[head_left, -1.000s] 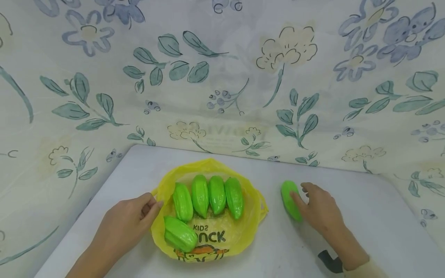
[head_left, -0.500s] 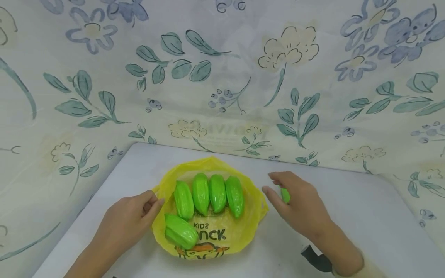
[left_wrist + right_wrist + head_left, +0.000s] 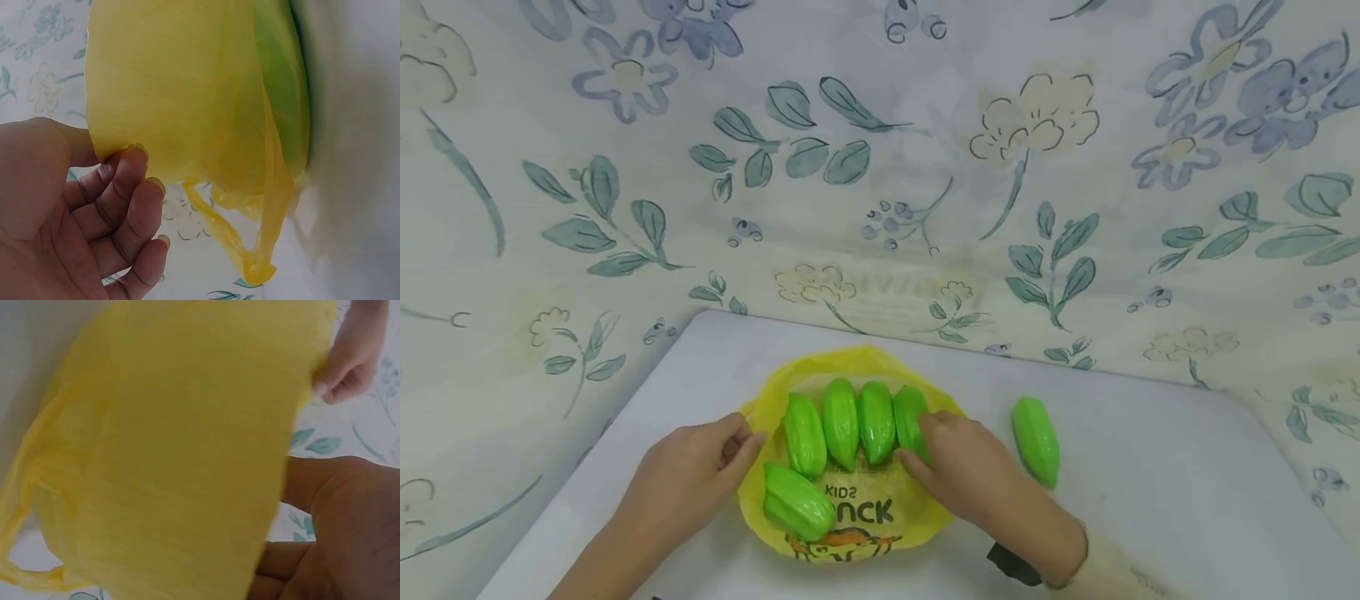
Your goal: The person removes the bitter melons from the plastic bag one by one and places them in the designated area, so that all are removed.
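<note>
Several glossy green star fruit, ridged and pointed, lie in an open yellow plastic bag (image 3: 917,521). At its left rim, my left hand (image 3: 696,467) pinches the plastic between thumb and curled fingers; the left wrist view shows this left hand (image 3: 94,212) against the bag wall (image 3: 175,81). My right hand (image 3: 970,471) reaches over the right rim and grips the rightmost star fruit (image 3: 910,410), thumb at its left side. Its fingertips are partly hidden. In the right wrist view the bag wall (image 3: 175,437) covers the right hand's (image 3: 350,531) fingers.
One star fruit (image 3: 1036,442) lies alone on the white table (image 3: 1150,483), right of the bag. A floral-patterned sheet (image 3: 925,183) rises behind the table. A dark strap-like piece (image 3: 1013,564) shows below the right wrist.
My right hand has left the lone star fruit and moved left into the bag, to the rightmost star fruit. The left hand stays at the bag's rim. The head view has shifted slightly.
</note>
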A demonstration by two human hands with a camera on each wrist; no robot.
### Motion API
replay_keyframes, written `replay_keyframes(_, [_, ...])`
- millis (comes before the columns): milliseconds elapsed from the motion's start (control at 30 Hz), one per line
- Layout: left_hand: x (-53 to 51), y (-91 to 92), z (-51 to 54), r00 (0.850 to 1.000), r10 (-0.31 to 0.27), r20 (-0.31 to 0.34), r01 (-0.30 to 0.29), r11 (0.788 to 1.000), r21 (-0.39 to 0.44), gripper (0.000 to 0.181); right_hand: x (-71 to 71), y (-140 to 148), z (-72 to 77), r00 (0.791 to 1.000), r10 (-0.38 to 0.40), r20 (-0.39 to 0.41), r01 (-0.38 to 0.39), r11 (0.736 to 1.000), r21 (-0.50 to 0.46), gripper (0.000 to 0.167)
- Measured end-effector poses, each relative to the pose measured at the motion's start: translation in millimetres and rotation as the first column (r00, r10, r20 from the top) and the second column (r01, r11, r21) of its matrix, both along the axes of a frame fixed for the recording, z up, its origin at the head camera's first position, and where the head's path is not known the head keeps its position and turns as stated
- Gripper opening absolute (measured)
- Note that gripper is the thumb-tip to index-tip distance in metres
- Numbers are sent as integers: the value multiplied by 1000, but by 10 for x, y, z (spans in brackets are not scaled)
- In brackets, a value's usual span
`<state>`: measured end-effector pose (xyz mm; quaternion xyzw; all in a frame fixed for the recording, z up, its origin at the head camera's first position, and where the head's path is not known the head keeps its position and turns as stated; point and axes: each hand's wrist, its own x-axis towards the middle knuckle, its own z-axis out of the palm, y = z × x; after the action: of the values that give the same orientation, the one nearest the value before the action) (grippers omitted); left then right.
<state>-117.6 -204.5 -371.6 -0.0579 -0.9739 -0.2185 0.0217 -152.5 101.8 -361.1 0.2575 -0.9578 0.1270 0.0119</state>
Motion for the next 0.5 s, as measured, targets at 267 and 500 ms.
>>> replay_keyframes(267, [8, 11, -8, 1000, -1, -3, 1, 1000, -4, 25, -124, -78, -131, 993, -108, 38, 106, 992, 63, 35])
replay_keyframes(500, [24, 24, -4, 1000, 1, -8, -1, 1000, -6, 24, -196, -103, -257, 990, -140, 25, 138, 988, 65, 35])
